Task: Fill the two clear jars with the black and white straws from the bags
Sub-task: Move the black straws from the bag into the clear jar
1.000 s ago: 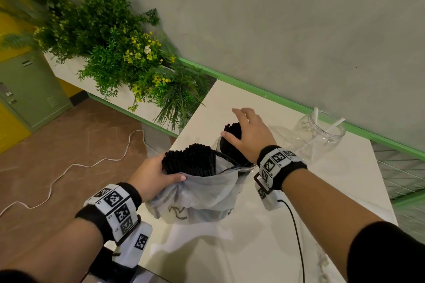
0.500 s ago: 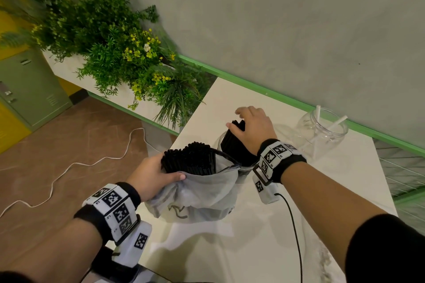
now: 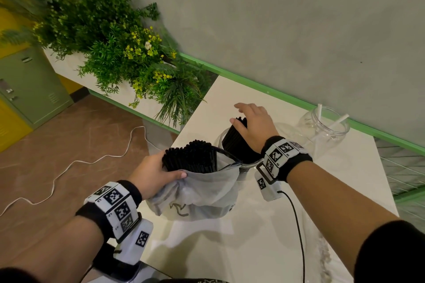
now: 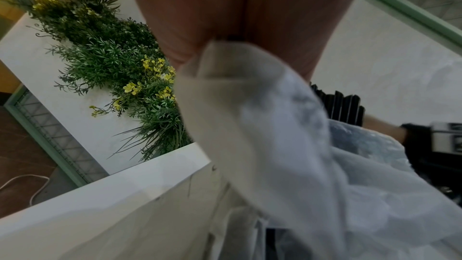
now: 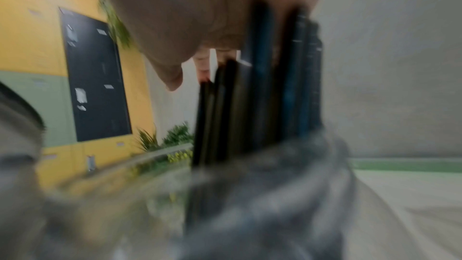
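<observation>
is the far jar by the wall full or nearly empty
Nearly empty: the far jar shows only two white straws inside.

We see the bag [image 3: 195,193] of straws [image 3: 190,156] front-left on the table [image 3: 230,248]. Near jar [image 3: 239,149] just behind it. Far jar [image 3: 326,126] sits right, by the wall.

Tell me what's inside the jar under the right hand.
A bundle of black straws stands in the near jar, tops sticking out above its rim under the right hand. The bag covers the jar's lower part, so its bottom is hidden.
</observation>
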`<state>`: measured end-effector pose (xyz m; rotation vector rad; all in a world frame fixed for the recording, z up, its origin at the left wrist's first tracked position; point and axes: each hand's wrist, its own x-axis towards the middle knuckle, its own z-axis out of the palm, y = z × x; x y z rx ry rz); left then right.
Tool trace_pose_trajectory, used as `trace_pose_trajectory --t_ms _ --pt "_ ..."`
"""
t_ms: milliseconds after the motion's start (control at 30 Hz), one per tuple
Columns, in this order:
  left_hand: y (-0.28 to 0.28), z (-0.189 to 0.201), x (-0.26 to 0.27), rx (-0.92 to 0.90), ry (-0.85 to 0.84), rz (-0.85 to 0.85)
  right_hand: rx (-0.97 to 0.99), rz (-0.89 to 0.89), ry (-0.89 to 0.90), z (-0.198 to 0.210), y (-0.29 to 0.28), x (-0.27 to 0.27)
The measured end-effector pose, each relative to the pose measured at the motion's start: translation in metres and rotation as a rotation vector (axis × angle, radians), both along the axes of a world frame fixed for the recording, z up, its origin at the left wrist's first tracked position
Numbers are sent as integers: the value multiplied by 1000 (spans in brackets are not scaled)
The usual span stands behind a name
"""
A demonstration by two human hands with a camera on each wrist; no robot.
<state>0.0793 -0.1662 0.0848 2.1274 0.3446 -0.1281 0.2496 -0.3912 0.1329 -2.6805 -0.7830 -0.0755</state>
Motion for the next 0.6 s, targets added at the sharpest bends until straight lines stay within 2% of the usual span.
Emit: trace_pose_trajectory --t_ms 100,200,333,467,600 --pt "0 0 -1 -13 -17 -4 218 45 -35 20 0 -28" --pt "-1 -1 -2 -7 -37 -9 396 150 125 23 0 -78" --pt "-5 1 -6 -37 -61 -15 247 122 337 -4 -5 -120" --pt "-12 -1 -13 -72 -93 -26 200 97 384 -25 -3 -131" --pt "-22 -2 -19 -139 -160 -4 265 82 428 -27 2 -135"
